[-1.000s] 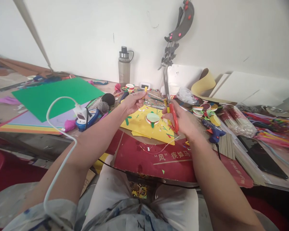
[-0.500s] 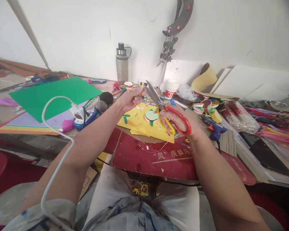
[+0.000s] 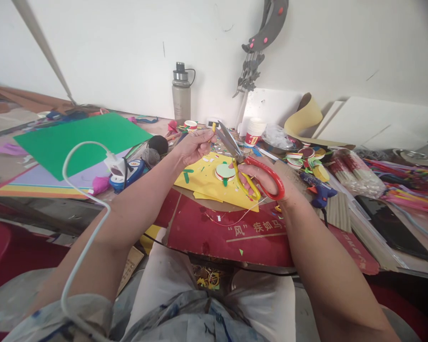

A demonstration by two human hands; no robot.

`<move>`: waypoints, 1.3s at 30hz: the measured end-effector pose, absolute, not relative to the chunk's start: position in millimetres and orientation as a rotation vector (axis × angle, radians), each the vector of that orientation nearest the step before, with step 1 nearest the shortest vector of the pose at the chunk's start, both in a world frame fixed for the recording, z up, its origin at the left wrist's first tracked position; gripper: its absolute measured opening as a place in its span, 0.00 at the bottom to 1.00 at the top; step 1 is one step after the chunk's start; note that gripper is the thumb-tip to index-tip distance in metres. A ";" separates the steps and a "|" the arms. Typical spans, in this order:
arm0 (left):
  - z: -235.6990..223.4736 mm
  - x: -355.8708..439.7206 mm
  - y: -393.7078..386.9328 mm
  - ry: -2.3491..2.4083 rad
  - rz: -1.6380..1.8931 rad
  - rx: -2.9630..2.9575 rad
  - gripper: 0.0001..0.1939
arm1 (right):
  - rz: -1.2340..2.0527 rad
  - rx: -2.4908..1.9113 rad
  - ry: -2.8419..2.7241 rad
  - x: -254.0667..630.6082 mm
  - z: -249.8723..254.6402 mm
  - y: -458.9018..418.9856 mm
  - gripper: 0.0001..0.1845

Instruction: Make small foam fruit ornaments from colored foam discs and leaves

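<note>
Between thumb and fingers, my left hand (image 3: 197, 145) pinches a small piece of yellow paper (image 3: 213, 127) above the table. The handles of a pair of scissors (image 3: 231, 142), one red and one yellow, are in my right hand (image 3: 260, 175). Their blades are spread and point up and left, with the tips close to the yellow piece; whether they touch it I cannot tell. Below lies a yellow sheet (image 3: 203, 183) strewn with green and white scraps. On it sits a round pale-green disc (image 3: 224, 171) with a red-and-white rim and green tabs, partly behind my right fingers.
A grey bottle (image 3: 181, 97) and stacked paper cups (image 3: 255, 130) stand at the back. Green card (image 3: 82, 142) and a white plug on a cable (image 3: 116, 166) lie left. To the right are a blue glue gun (image 3: 321, 192) and a black phone (image 3: 392, 228). A red board (image 3: 207, 237) forms the near edge.
My right hand has turned the scissors from upright to leaning left, their blades now spread near the yellow piece. My left hand keeps its pinch. The view has shifted slightly.
</note>
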State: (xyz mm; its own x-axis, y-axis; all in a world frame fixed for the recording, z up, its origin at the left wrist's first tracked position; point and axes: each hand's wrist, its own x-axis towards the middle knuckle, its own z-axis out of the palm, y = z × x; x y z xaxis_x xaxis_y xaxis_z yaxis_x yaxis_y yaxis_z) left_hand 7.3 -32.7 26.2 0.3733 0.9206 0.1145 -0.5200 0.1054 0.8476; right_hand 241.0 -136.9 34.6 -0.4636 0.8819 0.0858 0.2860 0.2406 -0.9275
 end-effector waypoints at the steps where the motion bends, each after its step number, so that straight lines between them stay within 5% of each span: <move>1: 26.0 7.5 -33.1 0.515 1.130 0.971 0.10 | 1.213 -1.065 -1.893 241.0 34.8 -136.9 0.25; 39: 14.7 -3.1 -17.1 0.523 1.120 1.330 0.16 | 1.223 -1.101 -1.833 231.9 29.6 -138.5 0.23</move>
State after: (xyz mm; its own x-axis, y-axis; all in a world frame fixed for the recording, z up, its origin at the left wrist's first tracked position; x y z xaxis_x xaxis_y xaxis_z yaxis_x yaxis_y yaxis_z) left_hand -3.1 -17.1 14.7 0.4243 0.8606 0.2816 -0.3358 -0.1393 0.9316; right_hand 231.9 -138.5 29.6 -0.4234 0.9031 0.0717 0.2803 0.2058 -0.9376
